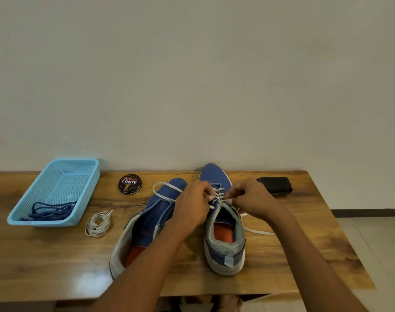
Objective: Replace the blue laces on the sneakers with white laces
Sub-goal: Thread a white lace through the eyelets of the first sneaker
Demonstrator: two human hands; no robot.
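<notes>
**Hands on the right sneaker's white lace**

Knuckles and curled fingers hide much of the lacing on the right sneaker (223, 224), so which eyelets are threaded is hard to make out. The left hand (193, 202) and right hand (248, 198) each pinch the white lace (220, 195) over the tongue — fingers closed on it. That shoe stands upright on the wooden table (57, 255), long axis running away from the person, toe at the wall. The left sneaker (147, 224) lies just beside it, toe angled up and right, partly covered by the forearm. Blue laces (51, 210) sit in the basket (84, 176) — a spare white lace coil (98, 224) lies beside it.
</notes>
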